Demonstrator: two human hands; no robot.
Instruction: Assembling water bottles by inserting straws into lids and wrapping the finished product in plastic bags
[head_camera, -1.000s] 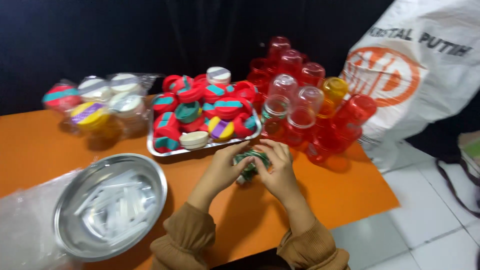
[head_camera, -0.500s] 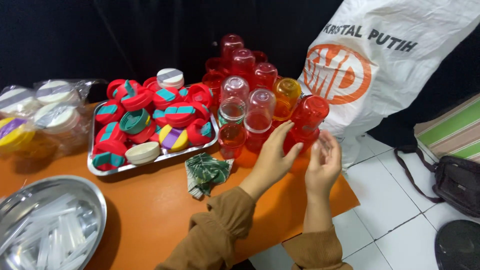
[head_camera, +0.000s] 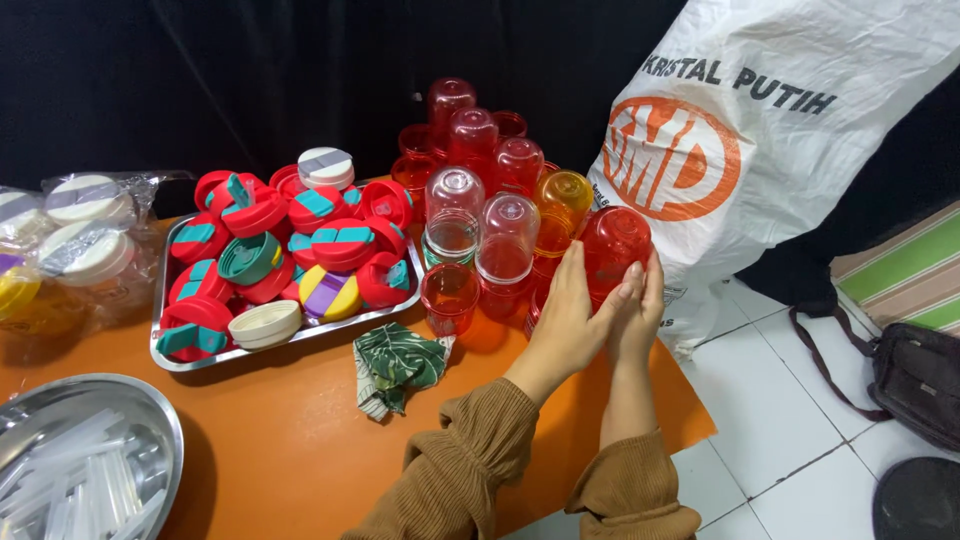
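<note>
A stack of upturned plastic jars, red, orange and clear, stands on the orange table (head_camera: 300, 440). At its right end is a red jar (head_camera: 615, 240), close to the table's edge. My left hand (head_camera: 572, 315) presses against the jar's lower left side with the fingers upright. On the jar's right side my right hand (head_camera: 642, 305) does the same, so the jar sits between both palms. The jar's lower part is hidden behind my fingers. A clear jar (head_camera: 508, 235) and an orange jar (head_camera: 560, 205) stand just left of it.
A steel tray (head_camera: 300, 335) holds several coloured lids. A green leaf-print cloth (head_camera: 397, 362) lies in front of it. A round steel bowl (head_camera: 150, 420) sits at the near left, bagged jars (head_camera: 75, 240) at the far left. A white sack (head_camera: 790, 140) leans at the right, with a black bag (head_camera: 915, 375) on the tiled floor.
Both hands left the green cloth and moved right to the red jar at the end of the stack, closing in on it. The view swung right.
</note>
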